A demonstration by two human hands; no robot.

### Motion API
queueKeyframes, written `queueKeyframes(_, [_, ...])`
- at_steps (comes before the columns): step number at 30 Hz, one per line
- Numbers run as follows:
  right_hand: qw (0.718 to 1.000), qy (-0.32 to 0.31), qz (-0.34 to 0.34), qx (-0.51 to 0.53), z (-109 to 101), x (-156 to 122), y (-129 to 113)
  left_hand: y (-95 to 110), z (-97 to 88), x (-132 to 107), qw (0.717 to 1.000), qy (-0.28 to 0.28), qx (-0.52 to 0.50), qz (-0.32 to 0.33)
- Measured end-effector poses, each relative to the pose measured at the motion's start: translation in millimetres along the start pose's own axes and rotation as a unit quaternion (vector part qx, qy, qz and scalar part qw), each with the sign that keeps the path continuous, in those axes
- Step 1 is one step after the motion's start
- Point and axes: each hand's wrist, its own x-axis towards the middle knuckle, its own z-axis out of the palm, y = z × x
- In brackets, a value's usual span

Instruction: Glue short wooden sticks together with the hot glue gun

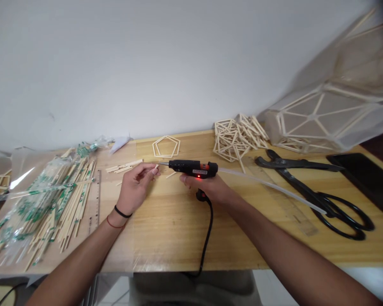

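Note:
My right hand (207,185) is wrapped round a black hot glue gun (191,168) with a lit red light. Its metal nozzle points left, and a long glue stick (268,183) trails from its back end. Close to the nozzle tip, my left hand (135,185) pinches a small piece of wooden stick (156,167), mostly covered by the fingers. Just beyond the hands, two wooden pentagon frames (166,146) lie overlapping on the table. Short cut sticks (124,165) lie behind my left hand, and another short stick (171,174) rests under the nozzle.
Bundles of chopsticks (60,199) in plastic wrapping and a clear ruler (95,204) cover the left side. At the right are a pile of wooden frames (231,138), large black scissors (306,191), a dark phone (365,178) and a bagged stick structure (312,117). The gun's cord (207,238) drops over the front edge.

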Motion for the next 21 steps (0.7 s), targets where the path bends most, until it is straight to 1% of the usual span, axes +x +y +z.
queueKeyframes(8, [1.000, -0.027, 0.009, -0.008, 1.2, -1.8, -5.3, 1.1, -0.2, -0.2, 1.000, -0.004, 0.010, -0.002])
queueKeyframes(12, [0.999, -0.039, 0.005, -0.005, 0.6, -1.7, -3.5, 0.0, -0.4, -0.6, 1.000, -0.001, 0.009, 0.002])
queueKeyframes(16, [0.999, -0.038, 0.000, -0.008, 0.2, -1.1, -1.9, -0.6, -1.0, -0.7, 1.000, -0.004, 0.013, 0.006])
queueKeyframes(21, [0.999, -0.038, 0.013, -0.014, 1.1, -1.4, -4.5, -1.2, -0.6, 0.2, 1.000, -0.008, 0.011, 0.008])
